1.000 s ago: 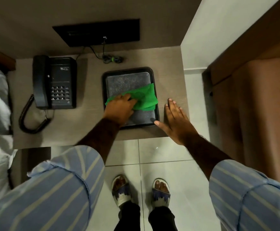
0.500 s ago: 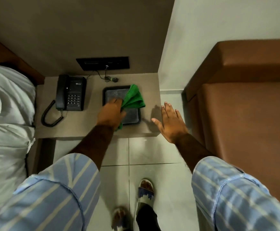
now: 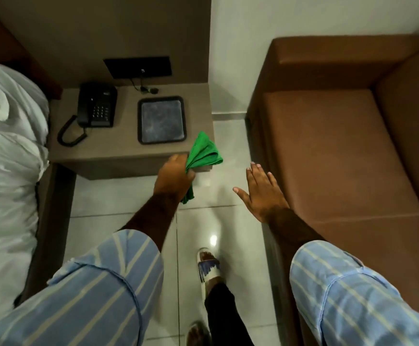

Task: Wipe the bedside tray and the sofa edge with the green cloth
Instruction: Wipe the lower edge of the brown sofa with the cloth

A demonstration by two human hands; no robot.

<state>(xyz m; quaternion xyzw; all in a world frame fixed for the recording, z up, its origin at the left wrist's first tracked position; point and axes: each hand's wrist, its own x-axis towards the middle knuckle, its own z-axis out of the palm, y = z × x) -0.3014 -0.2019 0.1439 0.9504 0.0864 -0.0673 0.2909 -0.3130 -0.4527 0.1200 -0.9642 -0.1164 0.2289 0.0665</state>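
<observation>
A dark tray (image 3: 162,119) with a grey inner surface lies bare on the bedside table (image 3: 118,148). My left hand (image 3: 176,177) grips the bunched green cloth (image 3: 203,152) in the air off the table's front right corner, apart from the tray. Over the floor my right hand (image 3: 262,192) hovers with fingers spread and nothing in it, close to the left edge of the brown sofa (image 3: 340,146).
A black telephone (image 3: 96,104) with a coiled cord sits left of the tray. A bed with white bedding (image 3: 6,158) fills the left side. A black wall panel (image 3: 138,67) hangs above the table. My sandalled feet (image 3: 207,264) stand on the tiled floor between table and sofa.
My left hand lifted the green cloth off the tray and drew it back past the table's front edge. My right hand left the table and moved toward the sofa. I stepped back.
</observation>
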